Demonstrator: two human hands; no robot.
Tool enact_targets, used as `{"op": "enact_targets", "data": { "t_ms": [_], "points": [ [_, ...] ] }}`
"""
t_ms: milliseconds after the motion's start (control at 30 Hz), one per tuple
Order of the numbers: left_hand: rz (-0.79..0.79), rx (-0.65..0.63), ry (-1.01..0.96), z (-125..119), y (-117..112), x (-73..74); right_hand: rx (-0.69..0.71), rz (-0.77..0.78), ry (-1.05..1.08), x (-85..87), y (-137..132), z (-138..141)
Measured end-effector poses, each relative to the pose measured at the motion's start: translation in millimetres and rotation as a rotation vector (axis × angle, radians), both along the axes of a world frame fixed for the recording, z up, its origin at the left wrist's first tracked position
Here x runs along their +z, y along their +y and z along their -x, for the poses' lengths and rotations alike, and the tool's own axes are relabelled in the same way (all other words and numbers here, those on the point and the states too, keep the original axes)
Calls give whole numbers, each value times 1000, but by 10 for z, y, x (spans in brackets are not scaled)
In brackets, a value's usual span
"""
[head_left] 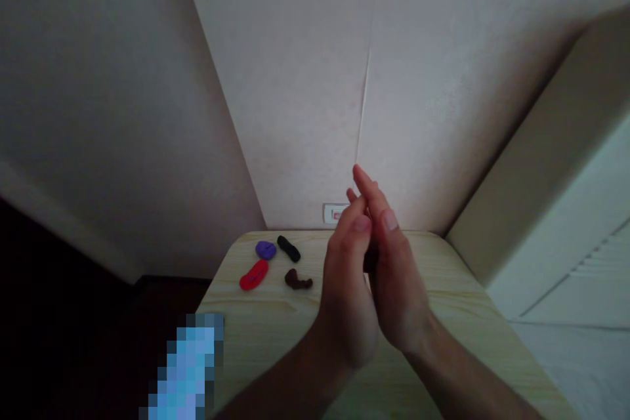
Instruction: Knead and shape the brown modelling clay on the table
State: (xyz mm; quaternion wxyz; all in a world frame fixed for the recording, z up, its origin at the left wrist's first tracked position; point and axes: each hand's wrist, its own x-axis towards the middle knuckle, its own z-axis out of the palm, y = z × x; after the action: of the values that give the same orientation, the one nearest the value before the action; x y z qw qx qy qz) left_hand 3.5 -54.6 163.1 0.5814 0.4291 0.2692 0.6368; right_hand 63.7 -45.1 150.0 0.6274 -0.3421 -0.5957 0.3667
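My left hand point(347, 275) and my right hand point(398, 269) are raised over the table, palms facing and pressed together, fingers pointing away from me. Between the palms a small dark patch point(371, 259) shows; I cannot tell whether it is a piece of modelling clay or shadow. To the left of my hands lie several lumps of modelling clay: a purple lump point(266, 250), a black roll point(289, 249), a red flattened piece point(254, 275) and a bent brown piece point(298, 279). Neither hand touches these lumps.
The pale wooden table point(280, 335) stands against a light wall point(295, 111) with a white socket plate point(331, 213) and a thin cable point(364, 92). A blurred-out bright blue object point(184, 374) is at the table's left edge. White furniture point(556, 256) rises at the right.
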Motion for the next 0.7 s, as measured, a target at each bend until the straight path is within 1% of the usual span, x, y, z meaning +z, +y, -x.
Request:
{"op": "enact_targets", "data": {
  "t_ms": [167,367,500,700],
  "points": [
    [-37,77,104,77,44,46,54,-48,-33,14,-125,87],
    [-32,65,55,107,33,80,86,-27,-60,-53,-173,106],
    [-76,96,72,108,32,76,73,-44,-65,-76,-169,101],
    [-65,102,92,107,24,97,77,-26,-54,-97,-154,98]
  ]
}}
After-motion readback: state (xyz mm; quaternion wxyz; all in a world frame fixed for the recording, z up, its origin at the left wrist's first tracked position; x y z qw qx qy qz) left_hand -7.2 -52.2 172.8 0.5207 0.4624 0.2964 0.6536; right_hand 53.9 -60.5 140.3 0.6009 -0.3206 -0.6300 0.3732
